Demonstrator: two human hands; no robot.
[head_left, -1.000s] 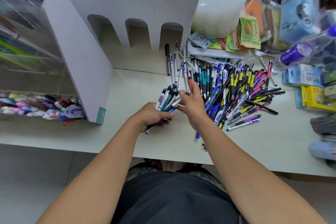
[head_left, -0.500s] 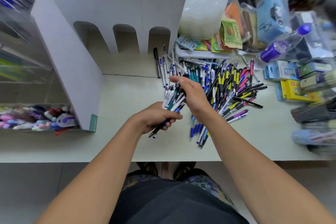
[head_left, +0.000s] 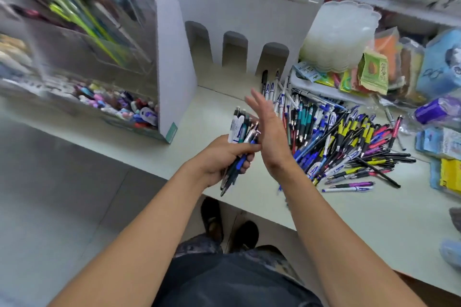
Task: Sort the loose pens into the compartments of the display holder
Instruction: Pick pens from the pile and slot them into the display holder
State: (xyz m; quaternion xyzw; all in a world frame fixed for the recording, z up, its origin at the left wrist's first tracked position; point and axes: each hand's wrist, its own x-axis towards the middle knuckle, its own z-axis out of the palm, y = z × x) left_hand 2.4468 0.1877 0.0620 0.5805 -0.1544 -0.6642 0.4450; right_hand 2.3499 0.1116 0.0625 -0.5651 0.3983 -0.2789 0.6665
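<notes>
My left hand [head_left: 219, 157]: curled round a bundle of pens [head_left: 240, 141], tips down past my palm, caps up, held over the near edge of the counter [head_left: 249, 192].
My right hand [head_left: 270, 132]: flat and spread, fingers straight, holding nothing; its palm sits against the right side of the bundle, as if squaring it up.
Loose pens [head_left: 349, 147]: a big heap lies on the counter right of my hands, mixed blue, yellow-black, pink and white.
Progress: I judge it early; one handful gathered, most of the heap left to sort.
Display holder [head_left: 239, 15]: white, far behind my hands; its three arched openings look bare, and pens stand in the slots on top, though blur hides how many.
</notes>
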